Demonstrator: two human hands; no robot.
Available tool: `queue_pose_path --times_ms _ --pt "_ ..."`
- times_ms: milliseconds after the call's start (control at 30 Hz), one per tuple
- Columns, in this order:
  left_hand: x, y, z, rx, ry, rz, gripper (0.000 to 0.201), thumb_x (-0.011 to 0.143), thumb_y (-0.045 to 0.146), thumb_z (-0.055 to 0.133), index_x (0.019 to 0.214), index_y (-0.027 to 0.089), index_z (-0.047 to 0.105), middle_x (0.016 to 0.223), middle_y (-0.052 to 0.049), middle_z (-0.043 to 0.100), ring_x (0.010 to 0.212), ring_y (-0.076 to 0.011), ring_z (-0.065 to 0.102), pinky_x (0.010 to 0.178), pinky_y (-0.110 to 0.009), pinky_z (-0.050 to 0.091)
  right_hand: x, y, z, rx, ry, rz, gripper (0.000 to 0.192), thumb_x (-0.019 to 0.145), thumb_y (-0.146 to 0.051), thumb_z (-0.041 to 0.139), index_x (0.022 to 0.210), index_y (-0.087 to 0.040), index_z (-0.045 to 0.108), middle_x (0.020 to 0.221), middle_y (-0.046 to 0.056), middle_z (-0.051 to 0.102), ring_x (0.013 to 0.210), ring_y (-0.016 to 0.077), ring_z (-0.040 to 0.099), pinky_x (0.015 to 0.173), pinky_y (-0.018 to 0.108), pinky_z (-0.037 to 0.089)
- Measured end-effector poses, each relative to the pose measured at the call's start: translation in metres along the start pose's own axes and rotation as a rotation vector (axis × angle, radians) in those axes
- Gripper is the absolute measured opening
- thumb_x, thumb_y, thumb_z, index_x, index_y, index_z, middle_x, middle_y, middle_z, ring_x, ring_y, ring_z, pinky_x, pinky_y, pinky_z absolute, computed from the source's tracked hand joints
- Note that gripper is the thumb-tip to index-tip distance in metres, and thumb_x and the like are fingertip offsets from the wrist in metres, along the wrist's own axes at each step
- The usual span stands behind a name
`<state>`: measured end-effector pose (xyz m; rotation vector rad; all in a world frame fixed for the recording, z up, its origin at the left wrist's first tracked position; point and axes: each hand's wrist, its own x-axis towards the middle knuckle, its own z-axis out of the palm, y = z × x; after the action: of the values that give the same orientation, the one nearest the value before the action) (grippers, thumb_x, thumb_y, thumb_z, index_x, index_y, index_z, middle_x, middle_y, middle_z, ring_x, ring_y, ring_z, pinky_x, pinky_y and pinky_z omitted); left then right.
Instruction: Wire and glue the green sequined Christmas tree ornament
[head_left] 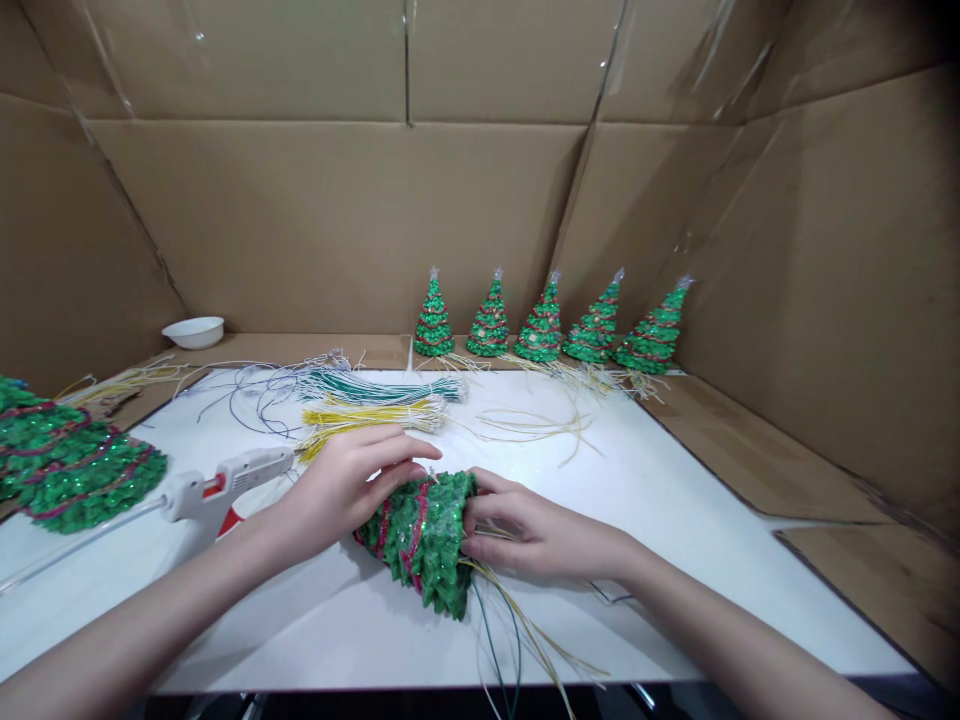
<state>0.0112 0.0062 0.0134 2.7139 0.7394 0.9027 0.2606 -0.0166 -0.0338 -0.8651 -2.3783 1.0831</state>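
Observation:
A small green tinsel Christmas tree [420,545] with red garland lies on its side over the white table, its base turned right. My left hand [367,475] curls over its upper side, thumb and fingers closed on it beside a tiny pale piece [433,474] that I cannot make out. At the open base, my right hand [517,525] grips the rim, some fingertips hidden inside. Yellow and green wires [517,630] trail from the base down past the table's front edge.
Several finished-looking trees [489,320] stand along the back. Bundles of green wires [382,388] and yellow wires [367,418] lie mid-table. A glue gun [225,480] is at left, near larger tinsel trees [82,470]. A white bowl [195,332] sits back left. Cardboard walls [337,220] enclose the table.

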Motion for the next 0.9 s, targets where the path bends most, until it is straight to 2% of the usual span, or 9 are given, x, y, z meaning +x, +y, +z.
queue_pose_path --times_ms 200,433,667,767,833,900 --pt "0.004 0.002 0.000 0.018 -0.020 0.003 0.018 0.099 0.017 0.048 0.100 0.015 0.066 0.082 -0.003 0.066 0.073 -0.0136 0.060 0.066 -0.022 0.044 0.001 0.001 0.002 0.006 0.006 0.003 0.019 0.093 -0.036 0.058 0.086 -0.018 0.062 0.110 0.006 0.050 0.104 0.0205 0.054 0.095 0.036 0.044" --pt "0.008 0.004 -0.003 0.064 -0.130 -0.028 0.017 0.098 0.022 0.050 0.099 0.017 0.066 0.087 -0.005 0.068 0.078 -0.0170 0.062 0.069 -0.025 0.047 0.000 0.000 0.004 0.002 0.016 0.018 0.018 0.092 -0.035 0.060 0.085 -0.018 0.061 0.110 0.006 0.049 0.107 0.0207 0.053 0.098 0.037 0.043" --pt "0.008 0.001 0.003 0.078 -0.058 0.032 0.027 0.098 0.015 0.044 0.080 0.016 0.064 0.074 -0.002 0.064 0.067 -0.0142 0.058 0.061 -0.023 0.044 0.000 0.000 0.003 -0.014 0.007 0.019 0.017 0.093 -0.034 0.059 0.085 -0.018 0.062 0.105 0.005 0.048 0.103 0.0199 0.053 0.094 0.036 0.044" --pt "0.007 -0.004 0.003 0.078 -0.026 0.029 0.021 0.099 0.018 0.048 0.100 0.015 0.068 0.078 -0.004 0.068 0.069 -0.0158 0.060 0.064 -0.025 0.046 0.001 0.000 0.003 -0.028 0.005 0.020 0.019 0.094 -0.034 0.058 0.083 -0.018 0.061 0.103 0.005 0.048 0.101 0.0199 0.053 0.092 0.036 0.045" --pt "0.005 -0.007 0.002 0.061 -0.015 0.018 0.025 0.099 0.021 0.052 0.120 0.015 0.063 0.083 -0.004 0.071 0.071 -0.0163 0.062 0.066 -0.027 0.048 0.001 0.001 0.002 -0.030 0.007 0.015 0.020 0.093 -0.034 0.059 0.082 -0.018 0.061 0.102 0.005 0.047 0.099 0.0197 0.053 0.091 0.036 0.045" --pt "0.004 -0.008 0.000 0.045 -0.019 0.012 0.030 0.099 0.023 0.053 0.127 0.017 0.060 0.084 -0.004 0.072 0.071 -0.0159 0.063 0.066 -0.027 0.049 0.001 0.001 0.002 -0.019 0.009 0.011 0.018 0.093 -0.032 0.060 0.082 -0.018 0.062 0.103 0.005 0.048 0.100 0.0200 0.053 0.092 0.036 0.045"
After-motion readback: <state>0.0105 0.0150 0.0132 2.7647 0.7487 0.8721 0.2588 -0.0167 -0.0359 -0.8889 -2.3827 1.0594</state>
